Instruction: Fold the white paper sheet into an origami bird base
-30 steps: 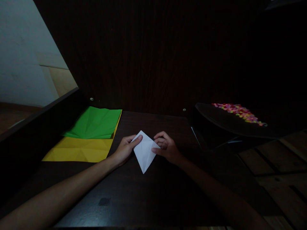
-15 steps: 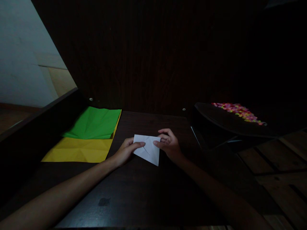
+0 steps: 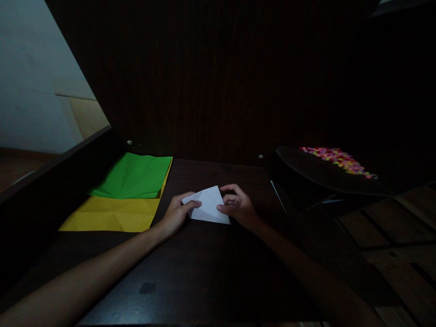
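Both hands are together over the middle of the dark wooden surface [image 3: 204,272], clamped from either side on a small folded piece of white paper [image 3: 208,210]. The left hand [image 3: 177,213] grips the paper's left corner, thumb laid across the top of the fold and the other fingers tucked beneath it. The right hand [image 3: 238,206] holds the right side, thumb pressed on the upper face near the edge, the remaining fingers curled behind. The white paper shows a pointed peak toward the far side and a long lower edge that slants down to the right; in this dim light I cannot quite tell whether that lower edge rests on the surface or is lifted just clear of it. Both bare forearms stretch in from the near edge. To the left, well apart from the hands, a creased yellow sheet of paper [image 3: 109,215] lies flat, and a creased green sheet of paper [image 3: 134,177] lies on its far part, overlapping it. Off to the right sits a dark curved tray [image 3: 306,170] with a scatter of small multicoloured pieces [image 3: 339,159] on its far side. A dark wooden panel [image 3: 221,81] rises behind everything.
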Motion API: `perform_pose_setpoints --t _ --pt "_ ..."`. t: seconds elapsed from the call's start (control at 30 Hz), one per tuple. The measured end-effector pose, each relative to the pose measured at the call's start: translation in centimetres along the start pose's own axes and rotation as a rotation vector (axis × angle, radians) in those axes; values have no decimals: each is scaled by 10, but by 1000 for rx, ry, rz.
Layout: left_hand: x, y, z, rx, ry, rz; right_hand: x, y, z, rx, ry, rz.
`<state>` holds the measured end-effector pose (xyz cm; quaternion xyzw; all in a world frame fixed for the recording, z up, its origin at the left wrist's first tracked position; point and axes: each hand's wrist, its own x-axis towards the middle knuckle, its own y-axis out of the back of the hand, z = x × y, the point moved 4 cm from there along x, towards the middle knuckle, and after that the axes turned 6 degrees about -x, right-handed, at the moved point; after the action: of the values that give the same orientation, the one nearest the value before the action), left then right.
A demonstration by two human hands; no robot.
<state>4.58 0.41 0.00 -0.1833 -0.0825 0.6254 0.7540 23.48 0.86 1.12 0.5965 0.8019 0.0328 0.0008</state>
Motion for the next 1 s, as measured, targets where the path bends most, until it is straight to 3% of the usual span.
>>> perform_pose_setpoints --t 0.3,0.57,1.0 --pt "1 2 -1 -13 -24 34 4 2 1 -47 56 101" --pt "6 13 1 53 -140 134 1 1 0 -154 117 94" --pt "3 11 5 46 -155 139 4 7 0 -193 148 191"
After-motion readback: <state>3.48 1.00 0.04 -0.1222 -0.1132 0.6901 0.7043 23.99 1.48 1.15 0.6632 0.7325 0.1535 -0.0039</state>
